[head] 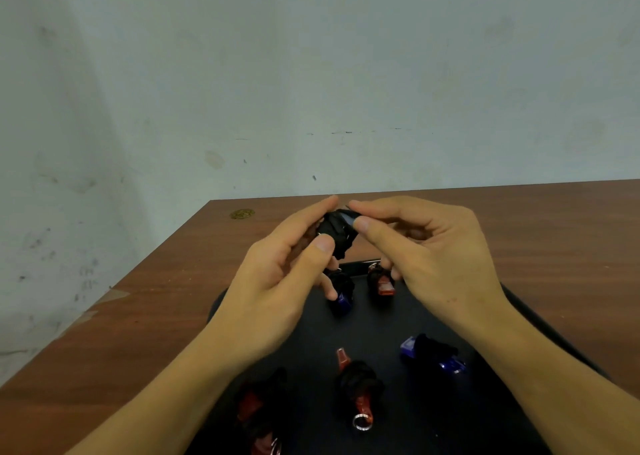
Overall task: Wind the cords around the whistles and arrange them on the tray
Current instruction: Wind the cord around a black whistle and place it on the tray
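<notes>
Above the far end of the black tray [408, 319], both hands hold one whistle [337, 234] wrapped in black cord. My left hand [277, 281] grips it between thumb and fingers. My right hand [422, 243] pinches its top end, where a bluish tip shows. On the tray lie several wound whistles: a blue one [341, 298] and a red one [384, 283] at the far end, a blue one [433, 352] to the right, a red one [358, 388] in the middle and a red one [258, 409] near left, partly hidden by my left forearm.
The tray sits on a brown wooden table [156, 316] that ends at a pale wall [311, 73]. A small golden mark [242, 214] shows near the table's far left corner. Bare tabletop lies left and right of the tray.
</notes>
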`<state>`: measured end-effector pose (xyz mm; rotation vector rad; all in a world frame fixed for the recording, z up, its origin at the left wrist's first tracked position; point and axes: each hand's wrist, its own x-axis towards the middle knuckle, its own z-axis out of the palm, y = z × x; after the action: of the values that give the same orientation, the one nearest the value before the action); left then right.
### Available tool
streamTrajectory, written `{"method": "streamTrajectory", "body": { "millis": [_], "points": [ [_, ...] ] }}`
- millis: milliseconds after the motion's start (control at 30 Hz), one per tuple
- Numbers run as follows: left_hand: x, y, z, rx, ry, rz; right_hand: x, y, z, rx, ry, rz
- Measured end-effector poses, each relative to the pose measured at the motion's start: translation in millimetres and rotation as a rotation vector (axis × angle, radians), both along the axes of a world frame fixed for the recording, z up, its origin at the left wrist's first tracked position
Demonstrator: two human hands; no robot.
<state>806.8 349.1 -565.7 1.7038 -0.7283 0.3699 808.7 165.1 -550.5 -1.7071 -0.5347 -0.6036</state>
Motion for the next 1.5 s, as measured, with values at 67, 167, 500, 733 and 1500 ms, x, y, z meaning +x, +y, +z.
{"method": "streamTrajectory", "body": {
  "millis": [67, 167, 500, 733, 1500],
  "points": [
    [1.3, -0.5, 1.0, -0.075, 0.029, -0.060, -1.7, 0.7, 0.6, 0.025, 0.001, 0.015],
    [2.8, -1.1, 2.6, -0.153, 0.050, -0.097, -5.0, 4.4, 1.9, 0.069, -0.008, 0.019],
    [1.7, -1.6, 5.4, -0.376, 0.132, -0.163, -8.3, 13.7, 0.6, 0.169, 0.030, 0.033],
    [-0.5, -3.4, 9.9, -0.507, 0.223, -0.165, -8.3, 19.4, -7.4, 0.129, -0.013, 0.100],
    [-2.1, -1.1, 10.8, -0.508, 0.215, -0.188, -2.4, 20.2, -3.6, 0.186, 0.133, 0.296]
  ]
}}
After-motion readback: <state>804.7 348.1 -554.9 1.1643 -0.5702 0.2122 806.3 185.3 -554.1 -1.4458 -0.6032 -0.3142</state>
